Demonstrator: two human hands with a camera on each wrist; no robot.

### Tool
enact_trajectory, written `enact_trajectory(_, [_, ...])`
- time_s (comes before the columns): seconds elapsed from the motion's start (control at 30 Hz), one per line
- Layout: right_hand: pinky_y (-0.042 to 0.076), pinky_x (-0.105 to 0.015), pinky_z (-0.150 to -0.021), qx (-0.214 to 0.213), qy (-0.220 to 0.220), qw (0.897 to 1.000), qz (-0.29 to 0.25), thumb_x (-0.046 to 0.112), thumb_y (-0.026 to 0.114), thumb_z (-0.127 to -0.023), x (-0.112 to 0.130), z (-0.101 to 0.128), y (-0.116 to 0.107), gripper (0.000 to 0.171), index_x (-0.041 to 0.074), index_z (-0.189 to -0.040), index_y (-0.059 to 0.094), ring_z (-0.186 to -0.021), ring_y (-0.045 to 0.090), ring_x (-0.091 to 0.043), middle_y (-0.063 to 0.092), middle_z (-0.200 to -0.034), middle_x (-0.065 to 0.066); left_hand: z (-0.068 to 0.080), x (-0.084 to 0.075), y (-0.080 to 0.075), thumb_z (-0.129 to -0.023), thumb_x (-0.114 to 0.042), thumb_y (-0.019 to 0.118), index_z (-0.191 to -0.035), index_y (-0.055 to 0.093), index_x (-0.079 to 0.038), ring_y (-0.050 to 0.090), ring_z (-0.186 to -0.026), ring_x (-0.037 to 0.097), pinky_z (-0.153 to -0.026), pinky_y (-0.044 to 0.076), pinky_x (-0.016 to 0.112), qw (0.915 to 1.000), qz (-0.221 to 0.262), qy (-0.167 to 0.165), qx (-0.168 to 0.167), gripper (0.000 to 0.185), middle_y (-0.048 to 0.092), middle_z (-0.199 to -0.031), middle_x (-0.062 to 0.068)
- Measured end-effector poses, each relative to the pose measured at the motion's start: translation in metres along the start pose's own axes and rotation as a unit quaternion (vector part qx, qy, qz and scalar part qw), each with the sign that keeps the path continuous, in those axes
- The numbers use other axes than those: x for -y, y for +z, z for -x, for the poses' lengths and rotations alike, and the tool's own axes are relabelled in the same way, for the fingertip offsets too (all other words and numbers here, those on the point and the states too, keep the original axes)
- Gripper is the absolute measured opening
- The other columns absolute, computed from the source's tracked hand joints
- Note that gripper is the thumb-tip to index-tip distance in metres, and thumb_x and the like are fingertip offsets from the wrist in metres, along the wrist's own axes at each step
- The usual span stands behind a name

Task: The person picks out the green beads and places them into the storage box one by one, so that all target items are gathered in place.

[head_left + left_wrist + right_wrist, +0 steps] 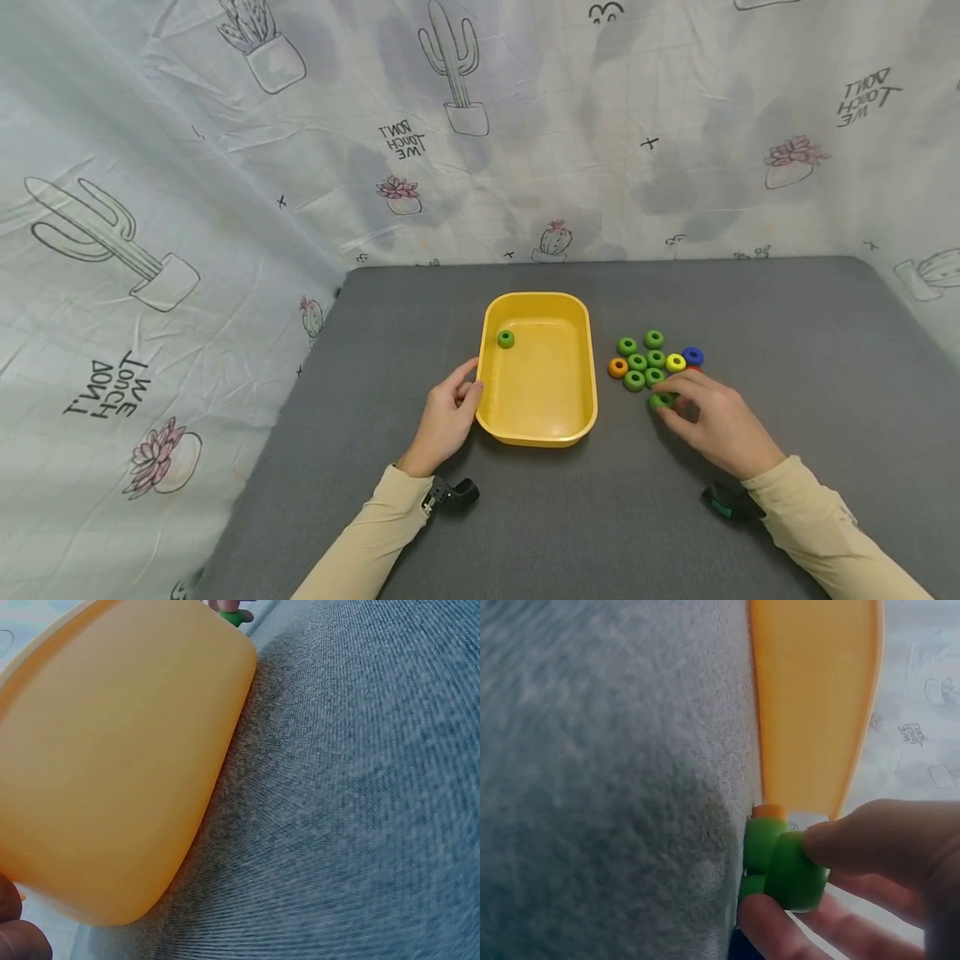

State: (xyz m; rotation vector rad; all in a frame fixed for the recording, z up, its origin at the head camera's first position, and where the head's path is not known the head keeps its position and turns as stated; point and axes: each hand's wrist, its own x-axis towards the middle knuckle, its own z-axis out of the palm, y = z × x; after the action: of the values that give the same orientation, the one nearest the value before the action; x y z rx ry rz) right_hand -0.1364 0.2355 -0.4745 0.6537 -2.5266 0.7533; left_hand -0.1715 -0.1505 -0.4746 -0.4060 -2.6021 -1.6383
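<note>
One green ring [506, 338] lies in the yellow tray [537, 433], steadied by the left hand [448, 417], while the right hand [716, 421] pinches another green ring [662, 401] from the cluster [654, 360] right of the tray, where roughly ten remain.

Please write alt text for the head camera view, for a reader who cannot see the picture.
A person's right hand pinches a green ring at the near edge of a cluster of rings on a grey table. The left hand rests against a yellow tray, which holds one green ring.
</note>
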Motion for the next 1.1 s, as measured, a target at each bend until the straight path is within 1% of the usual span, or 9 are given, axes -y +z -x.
enact_trajectory(0.1, [0.051, -0.028, -0.059, -0.005, 0.006, 1.0, -0.007, -0.002, 0.088, -0.076, 0.003, -0.002, -0.001, 0.038, 0.01, -0.11, 0.077, -0.075, 0.065, -0.01, 0.069, -0.104, 0.0, 0.0, 0.001, 0.0, -0.108, -0.013, 0.057, -0.152, 0.052, -0.003, 0.048, -0.061, 0.009, -0.06, 0.039, 0.022, 1.0, 0.003, 0.002, 0.0, 0.045, 0.055, -0.072, 0.0])
enact_trajectory(0.17, [0.051, -0.027, -0.059, -0.011, 0.01, 1.0, -0.012, -0.003, 0.086, -0.077, 0.005, -0.003, -0.002, 0.037, 0.01, -0.111, 0.077, -0.077, 0.066, -0.011, 0.068, -0.107, -0.002, 0.0, 0.001, 0.0, -0.108, -0.013, 0.057, -0.152, 0.052, -0.004, 0.048, -0.061, 0.009, -0.06, 0.039, 0.022, 1.0, 0.004, 0.003, 0.0, 0.045, 0.056, -0.073, 0.001])
enact_trajectory(0.37, [0.046, -0.016, -0.062, -0.028, 0.011, 0.999, -0.039, -0.006, 0.085, -0.078, 0.009, -0.007, -0.002, 0.037, 0.01, -0.11, 0.077, -0.079, 0.061, -0.005, 0.068, -0.111, -0.002, 0.0, 0.002, 0.0, -0.109, -0.014, 0.056, -0.153, 0.051, -0.004, 0.049, -0.06, 0.009, -0.061, 0.04, 0.022, 0.9998, 0.015, 0.01, 0.003, 0.045, 0.06, -0.074, 0.007])
enact_trajectory(0.5, [0.047, -0.014, -0.064, -0.028, 0.015, 0.998, -0.055, -0.009, 0.082, -0.077, 0.011, -0.011, -0.003, 0.04, 0.011, -0.111, 0.076, -0.081, 0.061, -0.003, 0.067, -0.11, -0.001, -0.001, 0.003, 0.0, -0.109, -0.014, 0.056, -0.153, 0.051, -0.004, 0.05, -0.06, 0.01, -0.061, 0.041, 0.022, 0.9998, 0.017, 0.011, 0.003, 0.045, 0.063, -0.076, 0.011])
enact_trajectory(0.67, [0.05, -0.016, -0.066, -0.018, 0.022, 0.998, -0.051, -0.009, 0.08, -0.079, 0.016, -0.022, -0.006, 0.04, 0.011, -0.113, 0.076, -0.081, 0.059, -0.001, 0.067, -0.113, -0.002, -0.001, 0.002, 0.0, -0.109, -0.014, 0.055, -0.153, 0.051, -0.003, 0.051, -0.062, 0.01, -0.062, 0.042, 0.022, 1.0, 0.008, 0.002, 0.003, 0.045, 0.066, -0.08, 0.011])
enact_trajectory(0.8, [0.05, -0.023, -0.062, -0.006, 0.025, 0.998, -0.049, -0.006, 0.08, -0.083, 0.022, -0.034, -0.007, 0.038, 0.011, -0.116, 0.075, -0.079, 0.06, -0.004, 0.067, -0.116, -0.003, -0.001, 0.0, 0.0, -0.109, -0.013, 0.054, -0.153, 0.05, -0.004, 0.05, -0.062, 0.009, -0.062, 0.041, 0.021, 1.0, 0.006, -0.002, 0.005, 0.045, 0.067, -0.081, 0.012])
enact_trajectory(0.9, [0.049, -0.025, -0.06, 0.0, 0.024, 0.998, -0.062, -0.005, 0.079, -0.085, 0.027, -0.044, -0.006, 0.037, 0.011, -0.118, 0.075, -0.078, 0.062, -0.007, 0.066, -0.117, -0.003, -0.001, -0.002, 0.0, -0.109, -0.014, 0.054, -0.153, 0.05, -0.003, 0.049, -0.061, 0.008, -0.061, 0.04, 0.021, 1.0, 0.007, 0.0, 0.005, 0.045, 0.067, -0.082, 0.013])
enact_trajectory(1.0, [0.051, -0.026, -0.061, 0.005, 0.018, 0.997, -0.078, -0.005, 0.079, -0.085, 0.033, -0.056, -0.004, 0.036, 0.011, -0.117, 0.075, -0.079, 0.064, -0.009, 0.066, -0.117, -0.003, 0.0, -0.003, -0.001, -0.109, -0.013, 0.055, -0.153, 0.05, -0.001, 0.049, -0.061, 0.008, -0.061, 0.04, 0.021, 0.9999, 0.011, 0.001, 0.003, 0.046, 0.067, -0.082, 0.014])
enact_trajectory(1.1, [0.053, -0.027, -0.063, 0.009, 0.009, 0.996, -0.094, -0.004, 0.079, -0.087, 0.038, -0.067, -0.001, 0.034, 0.011, -0.117, 0.075, -0.08, 0.065, -0.01, 0.066, -0.116, -0.003, 0.0, -0.003, -0.001, -0.108, -0.013, 0.055, -0.153, 0.05, -0.002, 0.048, -0.061, 0.008, -0.061, 0.04, 0.021, 0.9999, 0.011, -0.006, 0.001, 0.046, 0.066, -0.081, 0.013])
